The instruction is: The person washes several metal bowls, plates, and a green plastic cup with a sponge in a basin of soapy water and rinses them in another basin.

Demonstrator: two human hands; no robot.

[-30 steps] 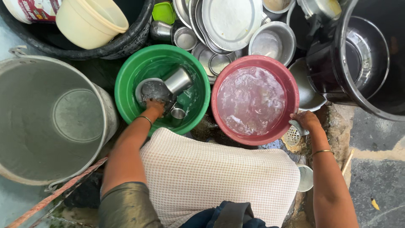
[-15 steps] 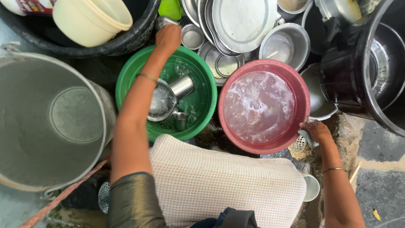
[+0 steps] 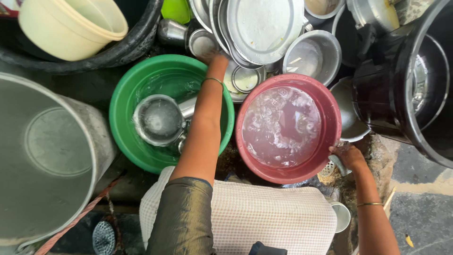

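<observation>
left hand (image 3: 213, 60): reaches to the upper centre of the frame, into the stack of steel dishes (image 3: 264, 28); fingers rest on or beside a small steel cup (image 3: 202, 43).
left hand state: fingertips lie under the rim of the stack; spread or pinching cannot be told.
right hand (image 3: 347, 156): lower right of the pink basin (image 3: 288, 132), fingers curled against its rim, apparently over a small strainer (image 3: 330, 167).
pink basin contents: soapy water, filmy surface.
green basin (image 3: 141, 89): left of centre, under the left forearm; holds water, a steel pot (image 3: 158, 119) and smaller pieces.
technique: lift the one small piece straight clear of the leaning plates; support the stack if it shifts; keep the right hand steady on the pink rim so water stays in.
hidden: pieces beneath the left forearm in the green basin; lower layers of the stack.
cut off: large grey drum (image 3: 42, 156) at left, black tub (image 3: 420, 80) at right, cream bowl (image 3: 71, 26) at upper left.
</observation>
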